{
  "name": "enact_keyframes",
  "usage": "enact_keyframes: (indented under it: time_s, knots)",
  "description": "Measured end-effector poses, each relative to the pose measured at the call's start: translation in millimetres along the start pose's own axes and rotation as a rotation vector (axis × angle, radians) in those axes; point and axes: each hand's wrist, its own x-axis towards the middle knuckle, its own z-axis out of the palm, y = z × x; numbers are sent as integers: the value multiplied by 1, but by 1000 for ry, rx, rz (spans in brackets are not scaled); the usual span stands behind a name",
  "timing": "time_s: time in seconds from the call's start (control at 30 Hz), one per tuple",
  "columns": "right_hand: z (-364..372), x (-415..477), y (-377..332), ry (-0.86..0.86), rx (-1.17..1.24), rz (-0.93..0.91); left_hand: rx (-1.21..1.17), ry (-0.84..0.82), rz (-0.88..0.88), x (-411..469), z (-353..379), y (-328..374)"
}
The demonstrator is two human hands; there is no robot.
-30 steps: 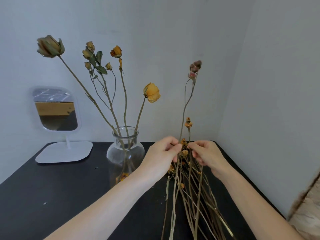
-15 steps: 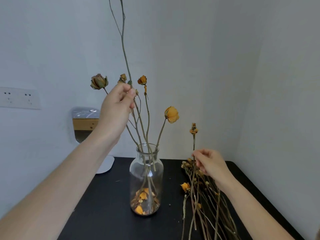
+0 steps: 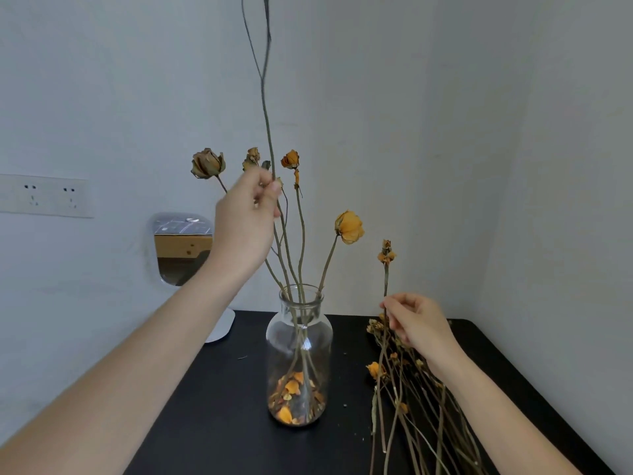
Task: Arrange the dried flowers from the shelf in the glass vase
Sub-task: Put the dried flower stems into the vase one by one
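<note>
Watching the left hand (image 3: 250, 207) pinching that super long stem (image 3: 265, 114) above the glass vase (image 3: 299, 354), I'm thinking it's risking snapping something brittle or tipping the vase, while the right hand (image 3: 416, 323) is pinching a short bud stem (image 3: 386, 279) over the loose pile (image 3: 421, 399) beside it.

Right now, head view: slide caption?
Left hand pinches a tall bare stem above the glass vase; right hand pinches a small orange-budded stem beside it.
</note>
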Motion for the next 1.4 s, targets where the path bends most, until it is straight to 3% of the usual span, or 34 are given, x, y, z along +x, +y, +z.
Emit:
enact_keyframes:
  time_s: [0.33, 0.57, 0.73, 0.83, 1.03, 1.17, 1.4]
  knots:
    - [4, 0, 4, -5, -25, 12, 267, -189, -118, -40, 21, -40]
    - [6, 2, 1, 33, 20, -17, 204, -213, -122, -59, 25, -48]
    - [4, 6, -19, 125, 188, -162, 142, -145, -99, -93, 20, -67]
    - [3, 13, -40, 188, 293, -263, 209, -99, -180, -113, 21, -84]
    - [4, 29, -63, 337, 312, -412, 213, -282, -319, -105, 46, -104]
    - [4, 37, -58, 434, 287, -434, 230, -292, -318, -96, 61, -109]
    - [11, 43, -64, 393, 342, -432, 61, -362, -313, -87, 56, -119]
